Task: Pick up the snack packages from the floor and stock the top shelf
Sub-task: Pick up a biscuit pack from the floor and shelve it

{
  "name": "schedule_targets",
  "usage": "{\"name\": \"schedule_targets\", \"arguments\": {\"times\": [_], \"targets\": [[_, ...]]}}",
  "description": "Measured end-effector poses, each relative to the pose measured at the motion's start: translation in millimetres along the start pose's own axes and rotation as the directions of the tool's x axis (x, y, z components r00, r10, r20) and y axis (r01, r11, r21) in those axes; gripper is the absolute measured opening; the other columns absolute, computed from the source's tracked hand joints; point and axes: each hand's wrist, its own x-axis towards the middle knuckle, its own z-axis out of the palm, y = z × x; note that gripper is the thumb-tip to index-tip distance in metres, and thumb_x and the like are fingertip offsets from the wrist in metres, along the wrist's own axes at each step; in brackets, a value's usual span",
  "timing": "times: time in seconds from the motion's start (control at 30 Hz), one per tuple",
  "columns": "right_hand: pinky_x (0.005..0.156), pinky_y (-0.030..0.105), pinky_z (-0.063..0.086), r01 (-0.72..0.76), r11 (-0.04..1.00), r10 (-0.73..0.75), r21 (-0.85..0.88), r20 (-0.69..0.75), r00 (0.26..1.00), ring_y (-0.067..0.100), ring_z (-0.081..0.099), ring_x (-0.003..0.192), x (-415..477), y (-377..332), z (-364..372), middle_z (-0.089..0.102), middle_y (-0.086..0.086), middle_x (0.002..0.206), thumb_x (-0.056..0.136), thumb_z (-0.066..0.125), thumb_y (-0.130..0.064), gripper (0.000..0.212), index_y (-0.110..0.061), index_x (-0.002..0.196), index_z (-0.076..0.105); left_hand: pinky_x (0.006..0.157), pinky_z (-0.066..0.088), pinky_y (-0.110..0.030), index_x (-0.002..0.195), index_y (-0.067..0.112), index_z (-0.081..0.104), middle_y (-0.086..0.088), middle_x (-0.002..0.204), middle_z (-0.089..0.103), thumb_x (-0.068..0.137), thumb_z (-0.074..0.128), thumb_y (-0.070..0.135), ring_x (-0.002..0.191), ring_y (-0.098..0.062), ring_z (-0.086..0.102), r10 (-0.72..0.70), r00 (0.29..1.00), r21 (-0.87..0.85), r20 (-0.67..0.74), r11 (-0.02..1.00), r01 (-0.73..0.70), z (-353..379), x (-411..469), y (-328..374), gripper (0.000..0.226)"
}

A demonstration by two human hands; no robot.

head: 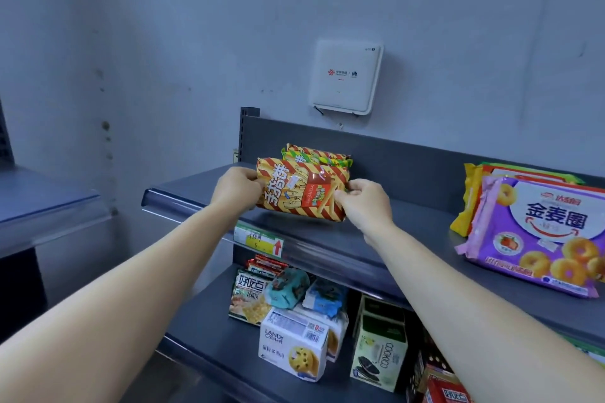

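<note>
Currently: striped snack bag (302, 193), likely light, crinkly, crushable; left hand (234, 188) and right hand (363, 203) are pinching its side edges above the top shelf (376, 239).

Left hand (234, 188) and right hand (365, 201) pinch opposite ends of a striped snack package (302, 193), tilted over the top shelf (376, 239) at its left part. Second striped package (316, 155) at that shelf's back, purple biscuit pack (537, 235) at its right end, white cookie box (293, 347) below it.
</note>
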Motion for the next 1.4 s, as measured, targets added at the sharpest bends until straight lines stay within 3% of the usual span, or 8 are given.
{"name": "schedule_targets", "arguments": {"times": [0.17, 0.33, 0.43, 0.7, 0.97, 1.13, 1.27, 1.4], "targets": [[0.076, 0.032, 0.053, -0.031, 0.999, 0.033, -0.026, 0.101, 0.994, 0.019, 0.064, 0.092, 30, 6, 14, 0.069, -0.001, 0.108, 0.088, 0.062, -0.034, 0.037, -0.015, 0.119, 0.063, 0.086, 0.057, -0.044, 0.081, 0.021, 0.061, -0.008, 0.098, 0.068, 0.096, 0.051, 0.022, 0.095, -0.03, 0.066, -0.052, 0.998, -0.007, 0.036, 0.999, 0.052, 13, 35, -7, 0.019], [0.087, 0.049, 0.055, -0.04, 0.995, 0.052, -0.092, 0.131, 0.99, 0.031, 0.063, 0.096, 49, -2, 21, 0.064, 0.007, 0.104, 0.091, 0.055, -0.019, 0.029, -0.005, 0.116, 0.061, 0.088, 0.056, -0.042, 0.089, 0.015, 0.06, -0.005, 0.09, 0.063, 0.096, 0.05, 0.017, 0.086, -0.024, 0.059, -0.072, 0.996, -0.01, 0.051, 0.997, 0.072, 24, 64, -8, 0.012], [0.084, 0.051, 0.056, -0.057, 0.993, 0.07, -0.1, 0.135, 0.988, 0.032, 0.064, 0.095, 58, -3, 27, 0.066, 0.011, 0.1, 0.085, 0.048, -0.009, 0.021, -0.01, 0.098, 0.064, 0.087, 0.056, -0.041, 0.093, 0.015, 0.061, -0.005, 0.092, 0.063, 0.095, 0.051, 0.017, 0.089, -0.025, 0.061, -0.065, 0.995, -0.004, 0.074, 0.998, 0.066, 31, 79, -12, 0.01], [0.061, 0.031, 0.039, -0.124, 0.991, 0.128, -0.058, 0.064, 0.99, 0.027, 0.053, 0.07, 63, -4, 39, 0.055, 0.007, 0.074, 0.082, 0.042, -0.004, 0.017, -0.012, 0.071, 0.052, 0.091, 0.054, -0.043, 0.105, 0.012, 0.062, -0.007, 0.105, 0.067, 0.092, 0.054, 0.019, 0.098, -0.026, 0.063, -0.041, 0.986, 0.024, 0.16, 0.999, 0.038, 36, 100, -18, 0.017], [0.078, 0.038, 0.054, -0.108, 0.988, 0.108, -0.11, -0.005, 0.994, 0.026, 0.064, 0.095, 47, -8, 37, 0.069, 0.01, 0.104, 0.087, 0.046, -0.012, 0.022, -0.008, 0.099, 0.064, 0.094, 0.05, -0.049, 0.123, 0.012, 0.039, -0.01, 0.126, 0.054, 0.087, 0.063, 0.03, 0.116, -0.032, 0.052, 0.009, 0.985, 0.125, 0.173, 0.992, -0.031, 35, 104, -19, 0.048], [0.101, 0.038, 0.045, -0.107, 0.97, 0.094, -0.22, -0.07, 0.993, 0.025, 0.05, 0.125, 26, -12, 17, 0.051, 0.007, 0.14, 0.095, 0.049, -0.014, 0.047, -0.013, 0.142, 0.042, 0.108, 0.027, -0.052, 0.146, 0.014, 0.021, -0.013, 0.149, 0.031, 0.09, 0.058, 0.037, 0.139, -0.034, 0.023, 0.166, 0.98, 0.357, 0.106, 0.914, -0.193, 36, 93, -6, 0.071], [0.103, 0.037, 0.044, -0.121, 0.942, 0.085, -0.312, -0.125, 0.988, 0.022, 0.05, 0.126, 7, -7, -4, 0.053, 0.004, 0.138, 0.094, 0.053, -0.02, 0.046, -0.018, 0.14, 0.046, 0.111, 0.021, -0.052, 0.145, 0.021, 0.034, -0.01, 0.15, 0.033, 0.093, 0.053, 0.038, 0.14, -0.031, 0.022, 0.334, 0.922, 0.382, 0.193, 0.84, -0.385, 45, 77, 13, 0.058], [0.099, 0.033, 0.045, -0.152, 0.906, 0.064, -0.396, -0.226, 0.972, 0.019, 0.053, 0.121, -17, -3, -31, 0.058, 0.001, 0.132, 0.094, 0.053, -0.023, 0.04, -0.019, 0.134, 0.052, 0.106, 0.037, -0.049, 0.135, 0.021, 0.051, -0.011, 0.14, 0.048, 0.092, 0.054, 0.035, 0.131, -0.032, 0.038, 0.517, 0.795, 0.276, 0.319, 0.751, -0.599, 64, 55, 32, 0.046]]}}
